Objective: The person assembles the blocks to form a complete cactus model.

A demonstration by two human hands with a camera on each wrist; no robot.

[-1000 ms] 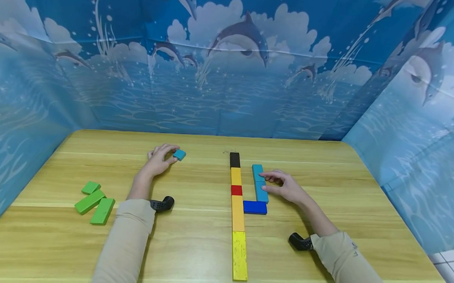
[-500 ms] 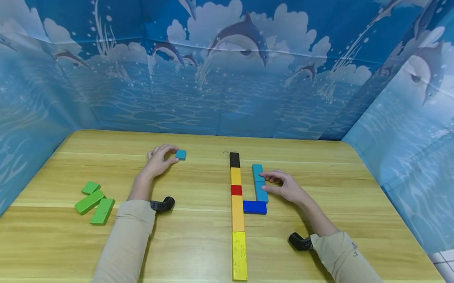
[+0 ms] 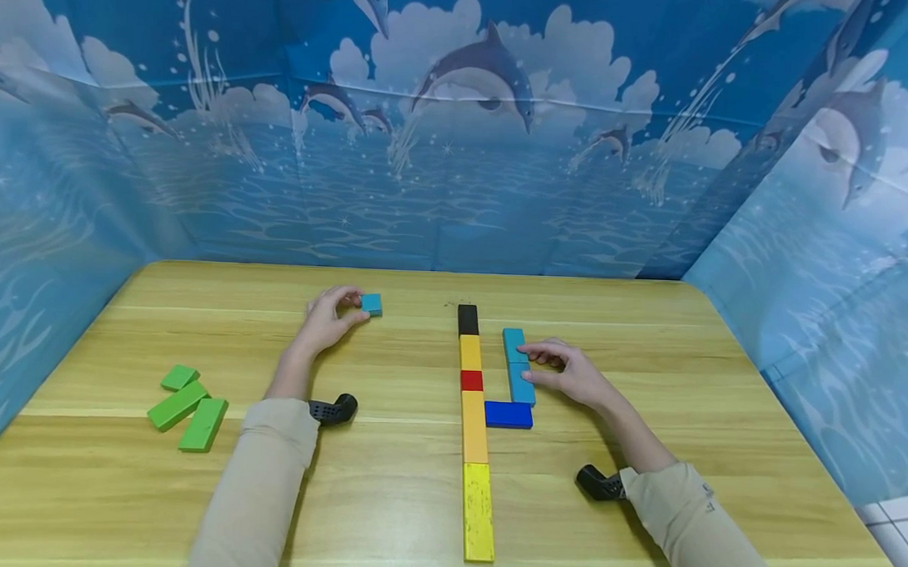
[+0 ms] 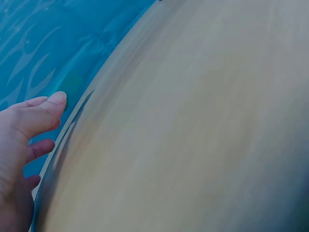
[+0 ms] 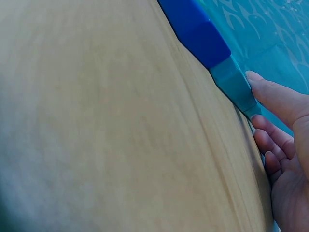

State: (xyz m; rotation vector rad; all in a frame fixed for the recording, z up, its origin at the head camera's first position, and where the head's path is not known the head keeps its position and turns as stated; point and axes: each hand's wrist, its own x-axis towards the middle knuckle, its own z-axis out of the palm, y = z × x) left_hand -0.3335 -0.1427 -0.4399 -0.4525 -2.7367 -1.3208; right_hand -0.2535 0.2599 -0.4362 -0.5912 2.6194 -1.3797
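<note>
Nearest on the bench (image 3: 386, 498): long yellow block (image 3: 478, 514), scuffed, lying lengthwise away from viewer. Tan sleeves (image 3: 255, 485) come in from L & R, each w/ a black wrist unit (image 3: 601, 483) by the cuff. Orange block (image 3: 474, 426) butts onto yellow one's far end; dark-blue block (image 3: 508, 415) lies crosswise at its R side, looks to touch. Well off L, 3 green blocks (image 3: 203, 425) bunched loosely at odd angles.

R hand (image 3: 571, 377) next: thumb & index apart w/ a gap btwn, not wrapped round anything, tips at R side of 2 lt-blue blocks. Thumb's at lower lt-blue block (image 3: 521, 383), index at upper lt-blue block (image 3: 515, 346); so both sit just L of the fingers, end to end, lower one meeting dark-blue block. R-wrist view: thumb by the lower one too, other fingers loosely bent.

Further up the column: red block (image 3: 471, 380), amber block (image 3: 470, 352), then black block (image 3: 468, 320) at far end.

L hand (image 3: 328, 319) is farthest out, L of black block, well apart. Thumb & fingers pinch small lt-blue block (image 3: 371, 305), which pokes out R of their tips. Can't tell if it's touching bench; L-wrist view doesn't show it clearly.

Behind: dolphin-print backdrop (image 3: 427, 191).
</note>
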